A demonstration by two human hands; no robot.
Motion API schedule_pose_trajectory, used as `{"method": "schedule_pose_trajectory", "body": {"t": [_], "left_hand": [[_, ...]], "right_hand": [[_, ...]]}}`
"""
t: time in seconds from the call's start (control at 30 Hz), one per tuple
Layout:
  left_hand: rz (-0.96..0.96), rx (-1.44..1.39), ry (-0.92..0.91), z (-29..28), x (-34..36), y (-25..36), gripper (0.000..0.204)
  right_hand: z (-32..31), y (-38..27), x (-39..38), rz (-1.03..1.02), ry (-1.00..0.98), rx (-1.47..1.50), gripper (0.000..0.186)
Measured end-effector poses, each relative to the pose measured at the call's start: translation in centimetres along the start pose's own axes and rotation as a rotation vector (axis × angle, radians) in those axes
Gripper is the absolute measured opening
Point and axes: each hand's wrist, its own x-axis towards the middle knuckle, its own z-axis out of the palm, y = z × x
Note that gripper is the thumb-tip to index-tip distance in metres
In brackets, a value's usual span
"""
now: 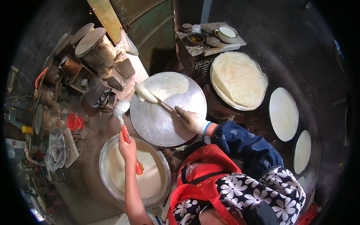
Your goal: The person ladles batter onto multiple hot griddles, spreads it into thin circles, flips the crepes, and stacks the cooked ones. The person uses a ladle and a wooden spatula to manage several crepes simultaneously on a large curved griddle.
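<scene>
My left hand [127, 149] is closed round the red handle of a ladle [121, 108], its bowl coated in white batter. The ladle bowl is raised beside the left edge of a round metal griddle [168, 131]. Under my left forearm sits a wide basin [102, 165] of creamy batter [152, 183]. My right hand [193, 122], in a white work glove, grips the thin stick of a batter spreader [165, 105]. The spreader's batter-covered head rests at the griddle's upper left, touching a thin pale batter sheet [170, 82] that covers part of the far side.
A stack of thin round flatbreads [240, 80] lies right of the griddle. Pale discs [284, 114] stand farther right. A ledge at the back holds a white enamel cup [227, 34] and a small bowl [195, 38]. Wooden drum-like blocks [99, 52] and a red bucket [75, 122] crowd the left.
</scene>
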Motion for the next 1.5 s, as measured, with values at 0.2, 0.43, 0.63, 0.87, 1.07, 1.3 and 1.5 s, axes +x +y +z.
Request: {"method": "schedule_pose_trajectory", "body": {"t": [0.2,0.43,0.63,0.87,1.07,1.3,1.5], "left_hand": [[-0.296,-0.294,-0.159,3.0,5.0,0.1,0.054],[0.059,0.095,-0.12,6.0,4.5,-2.8,0.056],[-0.154,0.041,-0.22,0.1,-3.1,1.3,0.055],[-0.233,-0.048,-0.135,-0.5,-7.6,2.9,0.055],[-0.612,-0.244,-0.258,-3.2,-12.0,7.1,0.058],[-0.661,-0.303,-0.226,-2.8,-19.4,10.4,0.058],[-0.67,-0.29,-0.246,-2.3,-19.1,12.1,0.056]], "right_hand": [[-6.5,-2.2,-4.9,0.049,-0.324,-0.185,0.062],[-1.7,-0.7,-5.5,0.101,-0.016,-0.042,0.066],[-5.9,-3.0,-4.5,0.055,-0.433,-0.141,0.081],[-5.0,0.7,3.7,-0.068,-0.171,-0.102,0.052],[-9.1,1.6,3.3,-0.414,-0.415,-0.147,0.051],[-13.0,2.4,2.1,-0.253,-0.482,-0.258,0.047],[-9.7,1.7,5.0,-0.384,-0.41,-0.168,0.041]]}}
